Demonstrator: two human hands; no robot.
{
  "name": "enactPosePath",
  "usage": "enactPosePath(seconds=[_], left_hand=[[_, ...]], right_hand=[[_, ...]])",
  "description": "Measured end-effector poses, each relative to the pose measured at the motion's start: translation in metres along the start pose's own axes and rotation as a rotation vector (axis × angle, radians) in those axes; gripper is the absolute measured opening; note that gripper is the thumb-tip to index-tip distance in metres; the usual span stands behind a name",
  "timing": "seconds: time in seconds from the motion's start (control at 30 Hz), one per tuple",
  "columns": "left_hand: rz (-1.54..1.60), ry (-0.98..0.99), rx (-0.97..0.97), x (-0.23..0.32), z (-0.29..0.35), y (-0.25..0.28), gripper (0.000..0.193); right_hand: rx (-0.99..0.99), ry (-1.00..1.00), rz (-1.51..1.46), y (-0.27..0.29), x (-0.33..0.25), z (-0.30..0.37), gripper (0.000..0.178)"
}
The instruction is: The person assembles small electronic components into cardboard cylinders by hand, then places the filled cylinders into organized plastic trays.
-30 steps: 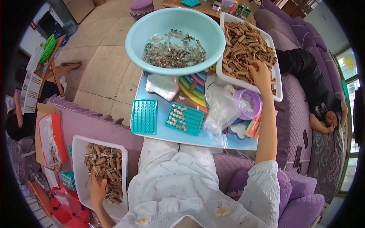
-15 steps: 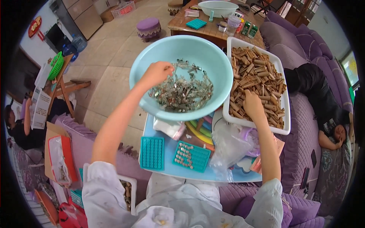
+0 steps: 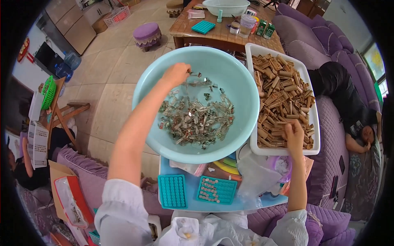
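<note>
A large pale-blue basin holds a heap of small clear plastic parts with shiny metal and green bits. My left hand is over the basin's far left part, fingers pinched; what lies between them is too small to make out. To the right, a white tray is filled with brown curved plastic shells. My right hand is over the tray's near part, its thumb and fingers closed on what looks like a thin brown shell.
On the blue low table lie a teal grid tray, a second teal tray partly filled with small round pieces, and a clear plastic bag. One person lies on the purple sofa; another sits at left. A purple stool stands beyond.
The view has shifted, so the basin sits lower and larger. My right hand has drawn back from the middle of the shells to the tray's near side. My left hand stays over the basin.
</note>
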State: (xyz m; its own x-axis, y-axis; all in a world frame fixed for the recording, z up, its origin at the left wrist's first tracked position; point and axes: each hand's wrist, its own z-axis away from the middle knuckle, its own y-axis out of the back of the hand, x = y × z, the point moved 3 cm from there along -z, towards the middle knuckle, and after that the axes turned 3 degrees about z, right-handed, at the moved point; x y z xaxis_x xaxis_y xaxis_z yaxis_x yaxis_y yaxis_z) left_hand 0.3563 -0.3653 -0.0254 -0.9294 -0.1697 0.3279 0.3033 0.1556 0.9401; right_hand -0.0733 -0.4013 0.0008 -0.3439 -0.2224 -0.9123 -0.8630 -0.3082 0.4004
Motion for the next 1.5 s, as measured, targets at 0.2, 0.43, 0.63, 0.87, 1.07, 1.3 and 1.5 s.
enactPosePath(seconds=[0.2, 0.43, 0.63, 0.87, 1.07, 1.3, 1.5], left_hand=[[0.283, -0.206, 0.374, 0.023, 0.038, 0.117, 0.011], [0.814, -0.1, 0.368, 0.025, 0.078, 0.124, 0.016], [0.74, -0.156, 0.352, 0.078, 0.097, 0.108, 0.015], [0.208, -0.294, 0.068, 0.091, 0.102, 0.081, 0.014], [0.238, -0.339, 0.052, 0.097, 0.115, 0.091, 0.01], [-0.219, -0.287, -0.283, 0.066, 0.122, 0.087, 0.016], [-0.364, -0.048, -0.474, 0.068, 0.112, 0.081, 0.02]], right_hand=[[0.175, -0.049, -0.103, 0.01, 0.003, -0.003, 0.013], [0.299, -0.002, 0.102, 0.01, -0.003, 0.001, 0.017], [0.553, 0.18, -0.014, 0.013, -0.02, 0.019, 0.02], [0.48, 0.207, -0.064, 0.021, -0.042, 0.072, 0.016], [0.554, 0.16, 0.073, 0.093, -0.021, 0.138, 0.016], [0.63, 0.204, 0.331, 0.181, 0.002, 0.25, 0.015], [0.741, 0.169, 0.246, 0.189, -0.006, 0.28, 0.013]])
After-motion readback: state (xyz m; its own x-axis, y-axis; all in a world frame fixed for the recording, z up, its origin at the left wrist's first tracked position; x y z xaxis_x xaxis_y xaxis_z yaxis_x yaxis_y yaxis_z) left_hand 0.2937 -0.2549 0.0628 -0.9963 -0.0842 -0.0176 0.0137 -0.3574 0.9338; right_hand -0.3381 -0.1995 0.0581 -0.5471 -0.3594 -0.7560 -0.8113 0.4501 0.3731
